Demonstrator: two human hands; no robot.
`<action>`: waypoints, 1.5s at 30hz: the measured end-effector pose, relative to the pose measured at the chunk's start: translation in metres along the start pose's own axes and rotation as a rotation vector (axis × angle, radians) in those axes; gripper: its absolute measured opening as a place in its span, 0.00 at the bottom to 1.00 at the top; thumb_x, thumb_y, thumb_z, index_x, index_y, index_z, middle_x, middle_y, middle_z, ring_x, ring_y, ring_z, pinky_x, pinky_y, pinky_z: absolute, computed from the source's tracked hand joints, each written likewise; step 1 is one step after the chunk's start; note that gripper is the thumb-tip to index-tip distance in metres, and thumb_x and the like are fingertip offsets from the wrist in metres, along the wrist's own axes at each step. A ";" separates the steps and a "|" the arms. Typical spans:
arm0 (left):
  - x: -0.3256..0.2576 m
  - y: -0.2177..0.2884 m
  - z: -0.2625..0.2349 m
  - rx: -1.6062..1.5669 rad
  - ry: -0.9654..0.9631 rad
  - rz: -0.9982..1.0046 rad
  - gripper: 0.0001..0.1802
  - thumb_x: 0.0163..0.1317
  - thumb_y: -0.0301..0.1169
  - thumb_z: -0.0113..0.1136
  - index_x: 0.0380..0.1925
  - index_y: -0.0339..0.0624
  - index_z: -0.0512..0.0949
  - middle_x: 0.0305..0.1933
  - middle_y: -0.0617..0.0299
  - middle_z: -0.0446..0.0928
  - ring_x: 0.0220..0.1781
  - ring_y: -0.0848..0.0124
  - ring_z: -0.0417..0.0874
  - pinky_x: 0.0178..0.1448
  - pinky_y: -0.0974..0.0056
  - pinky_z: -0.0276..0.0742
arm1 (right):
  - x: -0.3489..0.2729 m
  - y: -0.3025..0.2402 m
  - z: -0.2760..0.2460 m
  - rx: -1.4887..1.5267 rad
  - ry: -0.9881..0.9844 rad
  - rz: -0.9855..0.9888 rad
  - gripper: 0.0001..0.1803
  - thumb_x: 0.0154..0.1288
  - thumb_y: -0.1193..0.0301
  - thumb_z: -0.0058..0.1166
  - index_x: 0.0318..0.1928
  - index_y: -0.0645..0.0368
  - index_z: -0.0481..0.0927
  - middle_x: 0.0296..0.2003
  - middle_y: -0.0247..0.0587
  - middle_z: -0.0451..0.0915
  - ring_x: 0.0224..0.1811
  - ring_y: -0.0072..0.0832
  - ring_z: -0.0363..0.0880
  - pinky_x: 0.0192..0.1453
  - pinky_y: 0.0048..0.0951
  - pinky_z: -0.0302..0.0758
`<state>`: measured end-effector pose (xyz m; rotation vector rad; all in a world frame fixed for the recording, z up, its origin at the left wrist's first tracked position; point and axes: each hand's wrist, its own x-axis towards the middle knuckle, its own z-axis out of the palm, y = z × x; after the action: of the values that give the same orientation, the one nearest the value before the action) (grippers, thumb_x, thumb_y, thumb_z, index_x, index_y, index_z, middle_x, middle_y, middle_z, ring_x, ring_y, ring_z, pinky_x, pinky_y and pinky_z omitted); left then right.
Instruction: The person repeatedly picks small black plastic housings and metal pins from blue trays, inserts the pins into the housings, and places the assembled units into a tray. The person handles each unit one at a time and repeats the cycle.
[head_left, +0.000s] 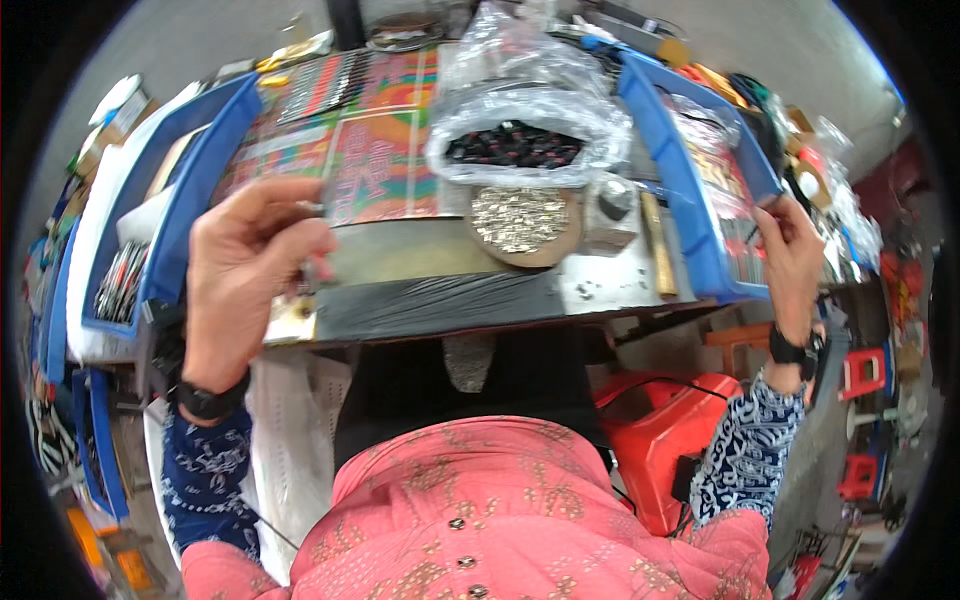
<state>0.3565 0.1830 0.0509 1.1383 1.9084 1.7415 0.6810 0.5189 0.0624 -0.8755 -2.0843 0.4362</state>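
My left hand (240,275) is raised over the left front of the workbench, its fingers curled. Something small and metallic shows at its fingertips, too blurred to name. Off to the right, my right hand (792,255) is at the outer edge of the right blue bin (690,215), fingers bent together; what they pinch, if anything, I cannot make out. Between the hands, a round dish (525,225) holds many small shiny metal pieces. Behind it lies an opened clear plastic bag (590,160) with small black parts (515,147) inside.
A second blue bin (215,165) on the left holds thin slim pieces (122,280). Slender red and dark pieces (325,85) lie in a row on a colourful printed sheet (385,140). A small clear bottle (608,212) and brass-coloured bar (657,243) stand near the right bin.
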 end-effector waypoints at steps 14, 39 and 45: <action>-0.041 -0.008 0.043 -0.485 -0.164 -0.251 0.06 0.63 0.24 0.64 0.39 0.33 0.80 0.31 0.57 0.84 0.28 0.73 0.86 0.24 0.75 0.75 | -0.101 -0.143 0.101 0.860 -0.686 0.191 0.10 0.62 0.80 0.63 0.42 0.64 0.76 0.29 0.28 0.77 0.27 0.13 0.78 0.29 0.17 0.76; -0.071 -0.024 0.068 -0.693 -0.171 -0.299 0.07 0.65 0.25 0.64 0.38 0.30 0.82 0.33 0.63 0.82 0.31 0.80 0.79 0.34 0.74 0.78 | -0.139 -0.171 0.127 0.898 -0.693 0.095 0.26 0.65 0.82 0.61 0.62 0.67 0.71 0.36 0.37 0.83 0.34 0.19 0.83 0.36 0.20 0.81; -0.072 -0.026 0.070 -0.706 -0.172 -0.289 0.07 0.65 0.25 0.64 0.38 0.31 0.82 0.33 0.63 0.82 0.31 0.80 0.79 0.34 0.74 0.78 | -0.142 -0.170 0.127 0.899 -0.688 0.111 0.26 0.65 0.82 0.61 0.63 0.67 0.71 0.38 0.38 0.83 0.35 0.20 0.83 0.37 0.21 0.82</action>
<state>0.4416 0.1801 -0.0078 0.6762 1.1263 1.8429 0.5673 0.2983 0.0038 -0.2953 -2.0470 1.7551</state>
